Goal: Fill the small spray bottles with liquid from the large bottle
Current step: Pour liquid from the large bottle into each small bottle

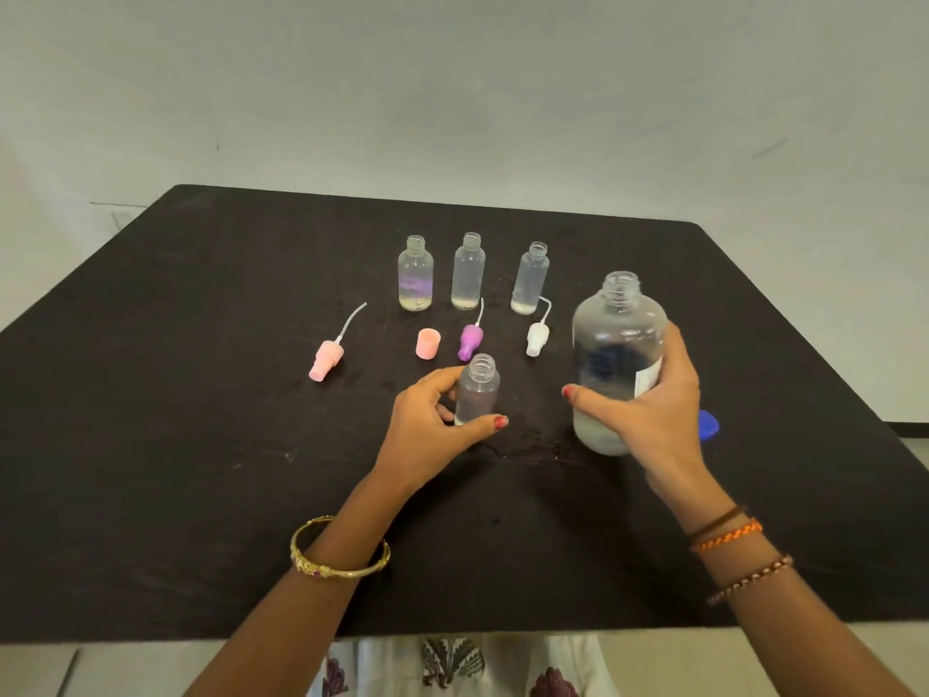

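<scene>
The left hand (432, 420) has its fingers (495, 422) wrapped round a small clear uncapped spray bottle (477, 392) standing on the black desk (201, 445). The right hand (658, 410) grips the large clear open bottle (616, 354), upright just right of those fingers. Beyond them stand three small clear bottles (468, 271), each holding only a little liquid, so most of the filling probably remains.

- Soft, even light fills the room; my hands cast hardly any shadow on the black table (201, 394).
- No hard glare; faint highlights sit on the big bottle (618, 344) I hold.
- That bottle looks slightly smeared by blur.
- The wide lens bends the table's edges.
- The wall (452, 93) is pale grey and flat.
</scene>
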